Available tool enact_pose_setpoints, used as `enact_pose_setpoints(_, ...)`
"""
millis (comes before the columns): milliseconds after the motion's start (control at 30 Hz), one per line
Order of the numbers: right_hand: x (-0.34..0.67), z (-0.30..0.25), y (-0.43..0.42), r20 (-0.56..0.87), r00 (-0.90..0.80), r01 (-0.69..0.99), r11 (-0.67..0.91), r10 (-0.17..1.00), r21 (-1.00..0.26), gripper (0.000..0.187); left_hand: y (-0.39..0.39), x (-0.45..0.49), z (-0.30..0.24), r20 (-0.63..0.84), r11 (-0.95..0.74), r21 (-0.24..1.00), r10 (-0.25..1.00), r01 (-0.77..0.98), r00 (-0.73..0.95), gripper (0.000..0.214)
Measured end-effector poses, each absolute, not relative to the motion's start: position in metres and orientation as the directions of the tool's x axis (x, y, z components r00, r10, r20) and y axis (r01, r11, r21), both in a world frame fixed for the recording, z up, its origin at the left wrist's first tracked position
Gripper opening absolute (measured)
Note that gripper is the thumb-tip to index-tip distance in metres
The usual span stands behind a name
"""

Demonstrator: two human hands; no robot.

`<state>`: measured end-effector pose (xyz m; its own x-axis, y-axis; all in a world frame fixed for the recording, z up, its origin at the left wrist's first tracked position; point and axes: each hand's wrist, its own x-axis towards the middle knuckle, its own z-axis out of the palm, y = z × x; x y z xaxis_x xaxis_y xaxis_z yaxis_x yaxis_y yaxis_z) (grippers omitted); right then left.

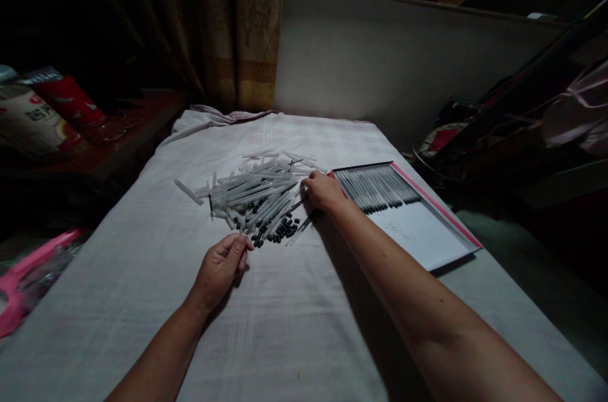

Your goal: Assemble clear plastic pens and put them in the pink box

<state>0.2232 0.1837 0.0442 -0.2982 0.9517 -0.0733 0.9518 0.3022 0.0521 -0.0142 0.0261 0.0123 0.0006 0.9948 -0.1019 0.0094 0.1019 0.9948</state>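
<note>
A loose pile of clear pen barrels (pixel 259 187) lies on the cloth in front of me. Small black pen plugs (pixel 287 228) are scattered along its near edge, and a few thin dark refills (pixel 304 228) lie to their right. My left hand (pixel 223 266) is closed in a pinch beside the plugs; whatever its fingertips hold is too small to tell. Reaching over to the pile's right edge, my right hand (pixel 324 190) has its fingers closed among the barrel ends, and its grip is hidden. An open shallow box (pixel 427 234) to the right holds a row of pens (pixel 375 185) with dark ends.
A white cloth (pixel 275 326) covers the table. Left of it, a side table (pixel 137 130) bears a tub (pixel 38 117) and a red container (pixel 71 98). A pink plastic handle (pixel 28 269) shows at the left edge. Curtain (pixel 256 28) and wall (pixel 356 54) stand behind.
</note>
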Motion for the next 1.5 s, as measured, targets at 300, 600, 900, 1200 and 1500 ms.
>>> enact_pose_setpoints(300,0.233,0.047,0.182,-0.055,-0.380,0.921,0.383,0.923,0.062,0.030,0.025,-0.014,0.014,-0.113,0.113,0.994,0.994,0.000,-0.002,0.054)
enact_pose_setpoints(600,0.221,0.043,0.126,0.336,-0.185,0.697,0.364,0.923,-0.617,0.021,0.025,-0.012,0.009,-0.129,0.127,0.991,0.990,-0.039,-0.059,0.046)
enact_pose_setpoints(900,0.172,0.027,0.071,-0.072,-0.489,0.055,-0.052,0.869,-0.997,0.019,0.027,-0.012,0.018,0.080,-0.069,0.987,0.994,0.142,-0.070,0.034)
enact_pose_setpoints(1200,0.167,0.030,0.077,0.020,-0.551,0.391,0.279,0.834,-0.877,0.021,0.027,-0.015,0.017,-0.031,0.031,0.999,0.995,0.004,-0.090,0.040)
enact_pose_setpoints(1500,0.217,0.037,0.152,0.096,-0.246,0.946,0.261,0.964,-0.192,0.040,0.028,-0.016,0.012,-0.148,0.134,0.982,0.984,-0.135,-0.099,0.052)
